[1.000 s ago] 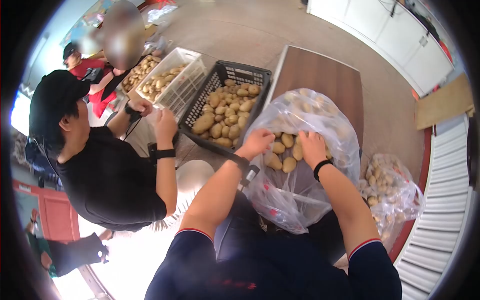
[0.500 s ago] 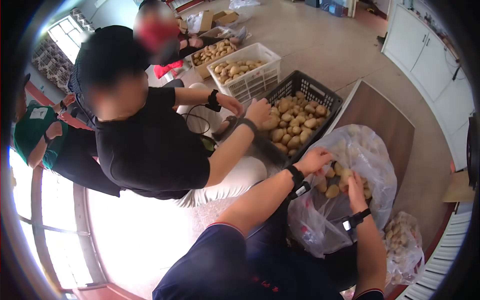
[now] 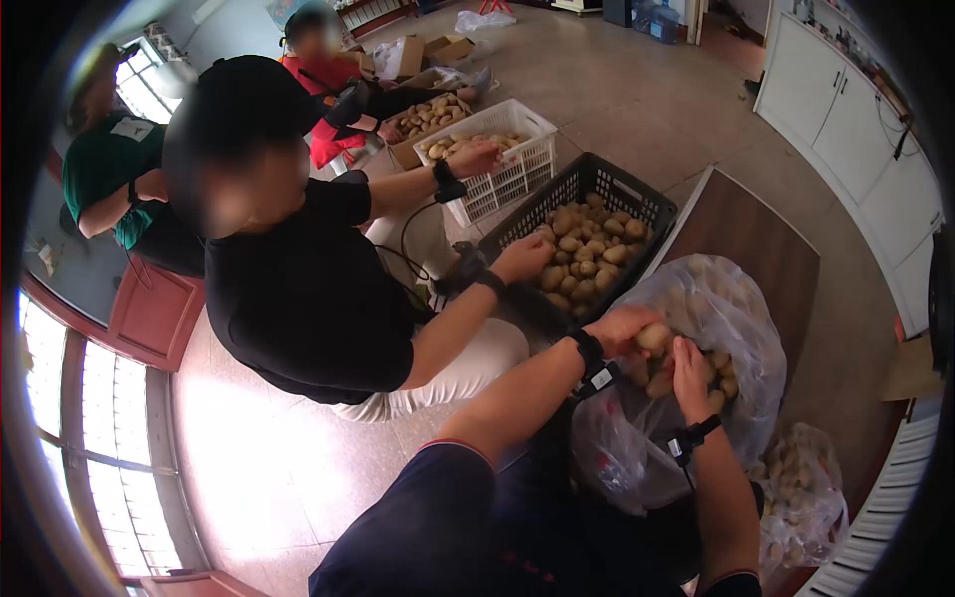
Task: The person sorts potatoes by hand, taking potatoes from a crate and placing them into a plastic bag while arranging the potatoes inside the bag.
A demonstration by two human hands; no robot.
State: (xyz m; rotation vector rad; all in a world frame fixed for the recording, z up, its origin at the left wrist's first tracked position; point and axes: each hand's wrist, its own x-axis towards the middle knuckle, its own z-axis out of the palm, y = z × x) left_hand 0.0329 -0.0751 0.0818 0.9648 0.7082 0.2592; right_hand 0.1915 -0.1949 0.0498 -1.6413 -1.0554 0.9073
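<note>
A clear plastic bag [image 3: 751,323] stands open in front of me, with several potatoes [image 3: 721,373] inside. Over its mouth, my left hand [image 3: 623,330] is closed on a potato [image 3: 654,338]. My right hand [image 3: 688,373] is beside that potato, fingers close together and turned toward it; whether it holds anything is hidden. A black crate [image 3: 637,189] full of potatoes is just beyond my left hand. Each of my wrists wears a black band with a small device.
A co-worker in black [image 3: 298,289] sits at the left, one hand at the black crate. Behind are a white crate [image 3: 502,184] of potatoes and other people. A brown board [image 3: 756,234] lies beyond the bag; another bag of potatoes [image 3: 801,488] is at the lower right.
The view has swung left. My left hand has taken hold of a potato, and my right hand has come nearer to it. The co-worker's hands have moved apart, one toward the black crate.
</note>
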